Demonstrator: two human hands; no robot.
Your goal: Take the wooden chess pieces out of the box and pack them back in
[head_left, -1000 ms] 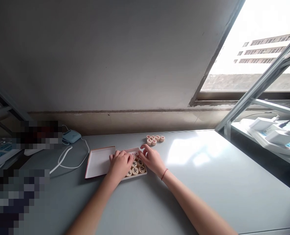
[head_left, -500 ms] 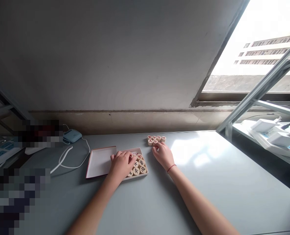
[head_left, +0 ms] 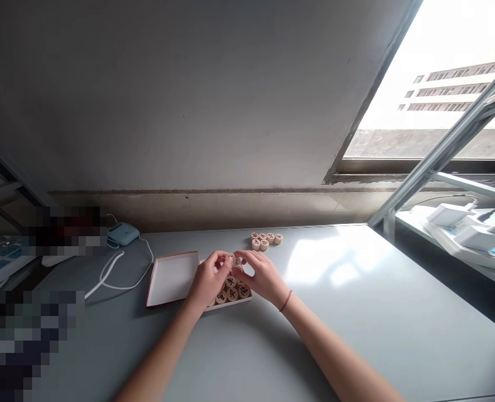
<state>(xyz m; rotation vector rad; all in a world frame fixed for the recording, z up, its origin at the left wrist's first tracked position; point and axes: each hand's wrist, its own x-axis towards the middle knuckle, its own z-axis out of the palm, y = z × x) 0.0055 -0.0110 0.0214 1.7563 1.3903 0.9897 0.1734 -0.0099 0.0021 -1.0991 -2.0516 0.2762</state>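
Note:
Both my hands meet over the right part of a shallow white box (head_left: 247, 300) of round wooden Chinese chess pieces (head_left: 231, 293). At the box's far side, my left hand (head_left: 209, 274) is closed, with thumb and fingers pinching a piece (head_left: 231, 257). My right hand (head_left: 265, 274) comes in from the right, its fingers and thumb curved around a piece (head_left: 236, 261) beside the left fingertips. The fingers partly hide both pieces. Behind the right hand, several red-marked pieces (head_left: 264, 244) stand in two short rows on the table.
The box lid (head_left: 174, 278) lies inside up, left of the box. A light blue device (head_left: 124, 233) with a white cable (head_left: 150, 251) sits at the back left. On the right, white chargers (head_left: 450, 215) rest on a shelf beside the grey table (head_left: 356, 312).
My right hand has moved left from the red-marked pieces to the box. My left hand has shifted slightly toward the box's far side, its fingers now pinched together.

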